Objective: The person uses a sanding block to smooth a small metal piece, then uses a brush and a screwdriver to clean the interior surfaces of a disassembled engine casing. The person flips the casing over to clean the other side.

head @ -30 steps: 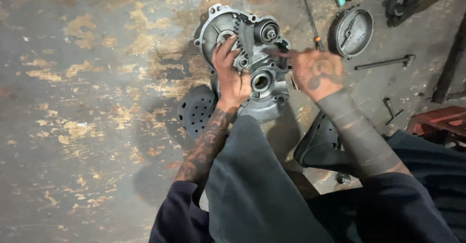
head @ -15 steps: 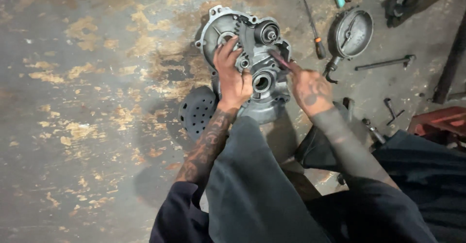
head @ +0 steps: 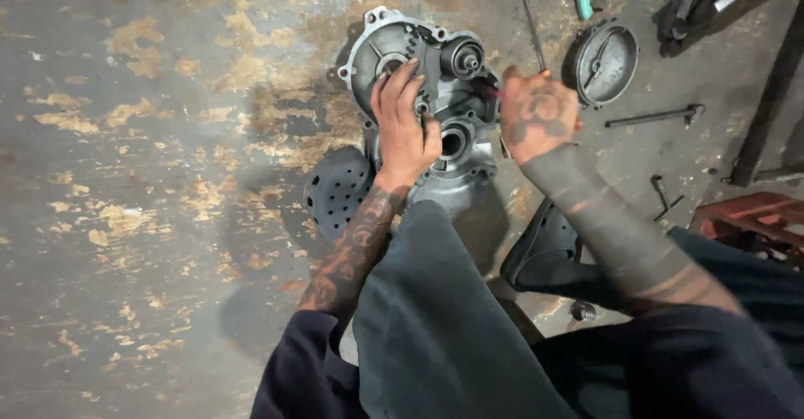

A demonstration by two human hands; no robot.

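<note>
The grey metal engine case (head: 427, 101) lies flat, its long side pointing away from the person; the left hand (head: 404, 126) presses open fingers on it. The right hand (head: 536, 118), at its right edge, is closed around a thin red-handled tool (head: 490, 92).

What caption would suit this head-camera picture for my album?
Left hand steadies a grey engine casing on a stained floor; right hand works at its edge.

The grey metal engine case (head: 435, 109) lies open-face up on the stained concrete floor (head: 151, 176) — gears and a round bearing hole exposed — just beyond the knees.
</note>
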